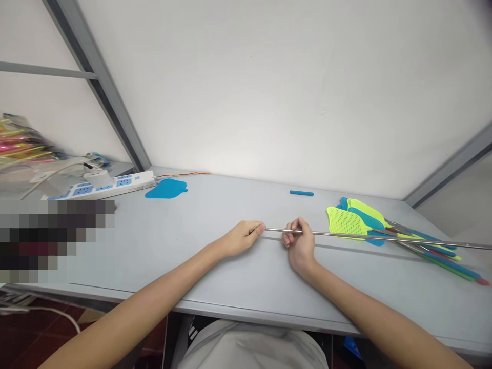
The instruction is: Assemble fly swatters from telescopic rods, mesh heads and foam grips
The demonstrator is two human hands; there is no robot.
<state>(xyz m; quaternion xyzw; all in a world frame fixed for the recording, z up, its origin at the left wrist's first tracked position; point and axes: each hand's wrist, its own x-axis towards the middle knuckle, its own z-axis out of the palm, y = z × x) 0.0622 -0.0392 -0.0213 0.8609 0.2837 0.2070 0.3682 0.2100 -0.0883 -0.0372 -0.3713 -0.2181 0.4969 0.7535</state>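
A thin telescopic metal rod (346, 235) runs nearly level above the table, out past the right edge of view. My left hand (238, 240) pinches its left end between thumb and fingers. A short way to the right, my right hand (302, 250) has its fingers curled about the same rod, thumb pointing up. Beyond my left hand lies a loose blue fly swatter head (167, 188), flat on the table. Farther back, past my right hand, rests a short blue handle sleeve (302, 193).
At right lies a pile of fly swatters (348, 224) with yellow-green and blue heads. A white power strip (134, 181) with a plugged-in adapter (99, 178) and cables sits at back left. Colourful wrapped goods (23, 143) lie farther left. A pixelated patch hides the table's left part.
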